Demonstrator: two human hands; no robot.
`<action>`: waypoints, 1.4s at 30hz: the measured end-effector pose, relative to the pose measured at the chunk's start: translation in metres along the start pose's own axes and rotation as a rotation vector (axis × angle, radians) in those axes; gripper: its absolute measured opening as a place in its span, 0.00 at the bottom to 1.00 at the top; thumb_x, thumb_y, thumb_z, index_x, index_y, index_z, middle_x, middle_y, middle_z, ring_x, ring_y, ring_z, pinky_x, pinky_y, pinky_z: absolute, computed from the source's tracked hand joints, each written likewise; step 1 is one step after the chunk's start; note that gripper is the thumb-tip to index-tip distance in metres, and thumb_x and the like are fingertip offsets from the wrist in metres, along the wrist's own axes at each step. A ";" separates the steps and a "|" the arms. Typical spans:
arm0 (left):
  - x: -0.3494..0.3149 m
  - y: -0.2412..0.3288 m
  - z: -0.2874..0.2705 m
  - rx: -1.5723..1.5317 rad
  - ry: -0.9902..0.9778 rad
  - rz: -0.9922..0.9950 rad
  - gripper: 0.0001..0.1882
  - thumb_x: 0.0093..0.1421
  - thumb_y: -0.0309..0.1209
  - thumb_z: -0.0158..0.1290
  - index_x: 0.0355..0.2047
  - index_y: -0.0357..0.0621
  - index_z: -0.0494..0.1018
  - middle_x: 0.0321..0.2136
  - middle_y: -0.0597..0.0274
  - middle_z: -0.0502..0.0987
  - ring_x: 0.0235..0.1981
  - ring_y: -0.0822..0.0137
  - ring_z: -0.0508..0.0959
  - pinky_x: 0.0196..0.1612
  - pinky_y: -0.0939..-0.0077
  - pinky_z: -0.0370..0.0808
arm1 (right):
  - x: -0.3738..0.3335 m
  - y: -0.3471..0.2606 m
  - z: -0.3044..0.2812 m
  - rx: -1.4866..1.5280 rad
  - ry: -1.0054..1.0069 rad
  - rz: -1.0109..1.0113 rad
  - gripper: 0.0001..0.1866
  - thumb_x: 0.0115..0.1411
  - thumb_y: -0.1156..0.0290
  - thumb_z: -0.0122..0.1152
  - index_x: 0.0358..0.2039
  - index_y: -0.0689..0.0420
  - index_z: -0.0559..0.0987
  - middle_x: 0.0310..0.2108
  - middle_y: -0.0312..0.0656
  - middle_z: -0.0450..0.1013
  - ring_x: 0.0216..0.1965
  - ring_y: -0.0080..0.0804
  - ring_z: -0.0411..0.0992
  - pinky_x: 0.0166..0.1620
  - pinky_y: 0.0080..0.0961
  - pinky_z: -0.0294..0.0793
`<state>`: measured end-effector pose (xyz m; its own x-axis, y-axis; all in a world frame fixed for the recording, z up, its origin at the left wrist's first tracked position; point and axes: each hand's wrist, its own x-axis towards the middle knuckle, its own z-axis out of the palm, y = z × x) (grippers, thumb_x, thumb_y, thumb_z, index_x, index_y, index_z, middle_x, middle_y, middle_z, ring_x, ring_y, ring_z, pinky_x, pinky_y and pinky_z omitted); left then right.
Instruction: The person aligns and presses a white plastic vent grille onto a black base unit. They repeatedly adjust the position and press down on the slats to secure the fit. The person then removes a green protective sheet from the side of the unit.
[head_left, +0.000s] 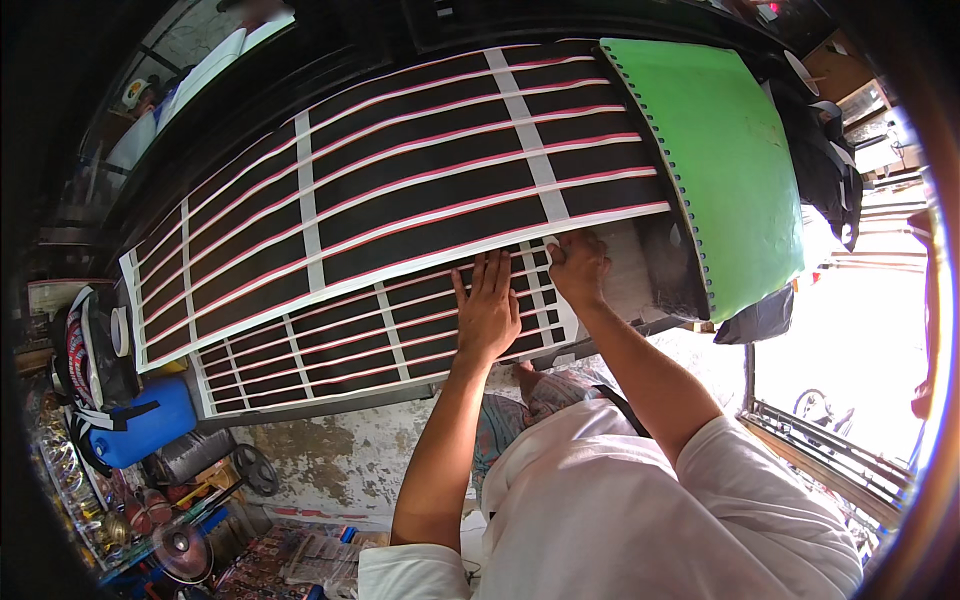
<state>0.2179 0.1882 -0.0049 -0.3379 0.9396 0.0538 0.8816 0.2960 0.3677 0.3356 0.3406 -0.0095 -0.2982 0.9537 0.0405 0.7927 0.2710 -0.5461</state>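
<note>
A large black sheet with white and red stripes (420, 150) stretches across the dark table, crossed by pale grey bands. Partly beneath its near edge lies a smaller sheet of the same pattern (350, 345). My left hand (487, 312) rests flat on the smaller sheet, fingers stretched out and tips close to the large sheet's near edge. Beside the smaller sheet's upper right corner, my right hand (582, 265) is closed, its fingers curled and thumb pressed in near the large sheet's edge. What those fingers grip is hidden.
A green cover with a punched edge (725, 170) drapes over the table's right end. At the left stand a blue jug (145, 425) and a black bag (85, 350). Below left are a fan (182, 550) and clutter. Bright daylight enters at right.
</note>
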 end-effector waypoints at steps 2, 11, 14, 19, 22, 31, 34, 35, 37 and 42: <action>0.005 0.003 -0.001 -0.006 -0.026 0.002 0.36 0.70 0.31 0.51 0.77 0.39 0.58 0.80 0.49 0.53 0.82 0.50 0.50 0.78 0.26 0.42 | -0.002 0.000 0.002 0.000 0.057 -0.019 0.09 0.59 0.68 0.72 0.39 0.52 0.82 0.44 0.43 0.79 0.54 0.52 0.74 0.53 0.56 0.68; 0.006 0.003 0.003 0.012 -0.034 0.026 0.39 0.69 0.30 0.51 0.78 0.39 0.55 0.81 0.49 0.52 0.82 0.49 0.49 0.78 0.26 0.43 | 0.004 -0.014 0.020 -0.050 0.052 -0.130 0.10 0.57 0.67 0.73 0.39 0.53 0.84 0.47 0.44 0.78 0.54 0.51 0.74 0.52 0.55 0.67; 0.006 0.002 0.003 0.015 -0.038 0.026 0.39 0.69 0.30 0.51 0.79 0.39 0.54 0.81 0.49 0.51 0.82 0.50 0.48 0.79 0.27 0.43 | 0.008 -0.017 0.024 -0.036 0.018 -0.052 0.08 0.57 0.66 0.72 0.35 0.53 0.85 0.45 0.44 0.79 0.54 0.51 0.74 0.53 0.55 0.67; 0.004 0.000 0.006 0.012 -0.031 0.019 0.39 0.69 0.30 0.51 0.79 0.41 0.53 0.81 0.50 0.50 0.82 0.51 0.48 0.79 0.28 0.43 | 0.018 -0.026 0.019 -0.013 -0.102 0.100 0.05 0.52 0.67 0.70 0.30 0.48 0.88 0.43 0.42 0.83 0.53 0.50 0.77 0.55 0.55 0.68; 0.005 0.001 0.007 0.013 -0.032 0.019 0.40 0.69 0.31 0.51 0.79 0.42 0.53 0.81 0.52 0.49 0.83 0.52 0.48 0.79 0.29 0.43 | 0.017 -0.026 0.021 -0.052 -0.069 0.092 0.05 0.49 0.68 0.70 0.28 0.46 0.90 0.42 0.41 0.84 0.51 0.48 0.79 0.56 0.54 0.68; 0.006 0.001 0.003 -0.003 -0.054 0.006 0.40 0.69 0.31 0.51 0.80 0.44 0.53 0.82 0.53 0.50 0.83 0.53 0.48 0.79 0.29 0.43 | 0.018 -0.028 0.018 -0.034 -0.099 0.084 0.06 0.46 0.70 0.69 0.27 0.46 0.89 0.38 0.39 0.85 0.50 0.45 0.80 0.57 0.51 0.68; 0.005 0.000 0.003 -0.001 -0.058 -0.004 0.40 0.69 0.30 0.52 0.80 0.44 0.53 0.82 0.54 0.49 0.83 0.53 0.48 0.79 0.28 0.42 | 0.015 -0.033 0.012 -0.008 -0.101 0.068 0.06 0.49 0.70 0.68 0.28 0.48 0.89 0.38 0.41 0.85 0.50 0.46 0.80 0.56 0.52 0.68; 0.005 -0.001 0.003 0.003 -0.060 -0.008 0.40 0.69 0.30 0.52 0.80 0.44 0.53 0.82 0.54 0.50 0.83 0.53 0.48 0.79 0.28 0.42 | 0.014 -0.036 0.010 0.002 -0.107 0.062 0.06 0.51 0.69 0.67 0.29 0.48 0.89 0.38 0.42 0.84 0.50 0.47 0.80 0.56 0.53 0.68; 0.007 0.001 0.003 -0.008 -0.061 -0.002 0.40 0.68 0.30 0.52 0.80 0.45 0.53 0.82 0.54 0.50 0.83 0.53 0.48 0.79 0.28 0.42 | 0.016 -0.027 0.019 -0.050 -0.046 0.043 0.06 0.56 0.68 0.65 0.31 0.51 0.88 0.38 0.44 0.84 0.49 0.49 0.80 0.56 0.54 0.68; 0.007 0.002 0.000 -0.032 -0.067 -0.007 0.40 0.68 0.30 0.52 0.80 0.45 0.53 0.81 0.54 0.50 0.82 0.52 0.48 0.79 0.27 0.42 | 0.013 -0.024 0.026 -0.070 0.032 -0.027 0.09 0.62 0.65 0.61 0.33 0.55 0.86 0.38 0.50 0.82 0.47 0.54 0.79 0.55 0.56 0.68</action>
<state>0.2176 0.1956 -0.0038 -0.3200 0.9474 -0.0107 0.8681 0.2977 0.3973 0.2986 0.3429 -0.0173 -0.3036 0.9493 0.0816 0.8200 0.3039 -0.4850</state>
